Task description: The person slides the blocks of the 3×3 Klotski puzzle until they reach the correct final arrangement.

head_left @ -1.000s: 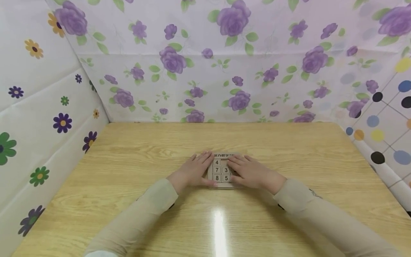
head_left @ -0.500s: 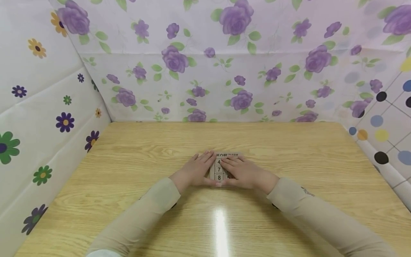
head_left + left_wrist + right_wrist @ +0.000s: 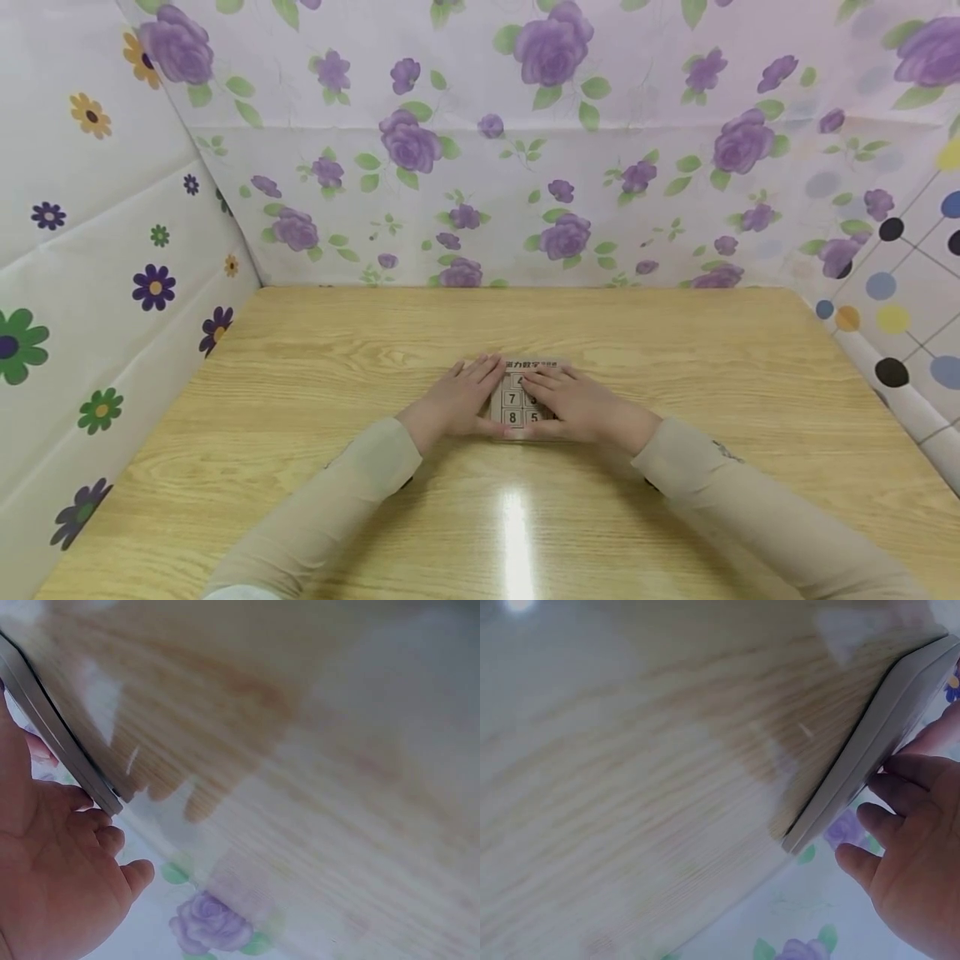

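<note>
A flat sliding number puzzle [image 3: 522, 408] lies on the wooden table, with a printed title strip along its far edge. Tiles 7 and 8 show at its left, and tile 4 [image 3: 518, 381] sits shifted to the right of tile 7. My left hand [image 3: 453, 402] holds the frame, fingers along the left side and thumb at the near edge. Over the right half lies my right hand [image 3: 581, 406], its straight fingertips on tile 4 and its thumb by the near edge. It hides most of the right tiles. Both wrist views show the puzzle's side edge [image 3: 870, 750] beside the fingers.
The wooden table [image 3: 360, 333] extends around the puzzle, with a bright light reflection [image 3: 516, 533] nearer the body. A purple-flowered cloth [image 3: 480, 167] hangs behind. Patterned cloths stand along the left [image 3: 112, 333] and right [image 3: 915, 292] sides.
My right hand has moved left across the puzzle onto tile 4, then slightly back. Tile 4 has slid partly right from the corner above tile 7. My left hand keeps its place on the frame.
</note>
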Available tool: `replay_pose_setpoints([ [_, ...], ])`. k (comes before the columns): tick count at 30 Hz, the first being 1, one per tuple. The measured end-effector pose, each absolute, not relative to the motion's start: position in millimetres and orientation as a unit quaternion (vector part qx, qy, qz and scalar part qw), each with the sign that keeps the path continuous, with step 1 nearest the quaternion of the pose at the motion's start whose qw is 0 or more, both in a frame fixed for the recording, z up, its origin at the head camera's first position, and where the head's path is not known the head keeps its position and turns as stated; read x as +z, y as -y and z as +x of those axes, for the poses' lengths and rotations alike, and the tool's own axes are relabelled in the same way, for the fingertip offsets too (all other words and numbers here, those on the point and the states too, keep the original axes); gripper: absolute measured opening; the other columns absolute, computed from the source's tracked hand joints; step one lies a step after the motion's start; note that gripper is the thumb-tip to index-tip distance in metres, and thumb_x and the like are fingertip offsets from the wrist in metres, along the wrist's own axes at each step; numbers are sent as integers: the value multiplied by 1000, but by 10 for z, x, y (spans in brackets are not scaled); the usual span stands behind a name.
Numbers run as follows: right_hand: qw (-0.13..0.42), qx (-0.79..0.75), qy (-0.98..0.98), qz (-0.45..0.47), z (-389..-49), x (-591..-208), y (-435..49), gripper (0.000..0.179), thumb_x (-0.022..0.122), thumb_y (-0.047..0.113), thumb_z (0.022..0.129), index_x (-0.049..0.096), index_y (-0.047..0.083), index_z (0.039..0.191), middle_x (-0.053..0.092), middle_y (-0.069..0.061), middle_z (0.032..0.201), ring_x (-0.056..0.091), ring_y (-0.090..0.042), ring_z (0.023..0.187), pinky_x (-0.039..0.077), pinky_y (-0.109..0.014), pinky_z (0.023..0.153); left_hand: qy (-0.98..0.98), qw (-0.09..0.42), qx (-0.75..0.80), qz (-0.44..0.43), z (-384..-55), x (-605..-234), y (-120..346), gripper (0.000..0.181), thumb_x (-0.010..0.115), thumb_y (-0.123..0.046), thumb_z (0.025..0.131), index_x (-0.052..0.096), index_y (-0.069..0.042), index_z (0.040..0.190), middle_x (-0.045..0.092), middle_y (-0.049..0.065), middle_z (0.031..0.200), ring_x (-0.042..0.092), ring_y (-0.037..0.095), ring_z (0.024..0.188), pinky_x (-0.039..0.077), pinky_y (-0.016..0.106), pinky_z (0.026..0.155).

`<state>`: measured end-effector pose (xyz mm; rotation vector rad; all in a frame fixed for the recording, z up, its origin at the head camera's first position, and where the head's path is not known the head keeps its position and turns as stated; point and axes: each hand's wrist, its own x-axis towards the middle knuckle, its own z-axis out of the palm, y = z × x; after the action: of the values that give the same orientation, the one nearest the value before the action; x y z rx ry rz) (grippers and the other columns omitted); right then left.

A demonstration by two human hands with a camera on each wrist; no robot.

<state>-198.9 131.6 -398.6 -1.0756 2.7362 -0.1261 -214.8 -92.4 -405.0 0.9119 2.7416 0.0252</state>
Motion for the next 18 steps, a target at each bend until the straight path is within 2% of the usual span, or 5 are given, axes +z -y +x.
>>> replay_pose_setpoints([
  [8, 83, -50, -923, -373, -1956, -3964, -1445, 76, 46, 55, 94, 35, 1, 146, 31, -14, 154, 26, -34, 142, 21, -57, 114, -942, 117, 10, 314, -2128, -4030, 925, 108, 50, -75, 79, 9, -8, 153, 5, 8, 161, 6, 25, 148, 11, 47, 120],
  [18, 66, -32, -919, -387, -1917, -3988, -1499, 74, 45, 53, 95, 35, 0, 145, 30, -15, 154, 25, -34, 142, 22, -58, 113, -942, 121, 15, 314, -2113, -4027, 918, 108, 50, -74, 79, 8, -8, 153, 4, 8, 161, 6, 25, 148, 10, 47, 120],
])
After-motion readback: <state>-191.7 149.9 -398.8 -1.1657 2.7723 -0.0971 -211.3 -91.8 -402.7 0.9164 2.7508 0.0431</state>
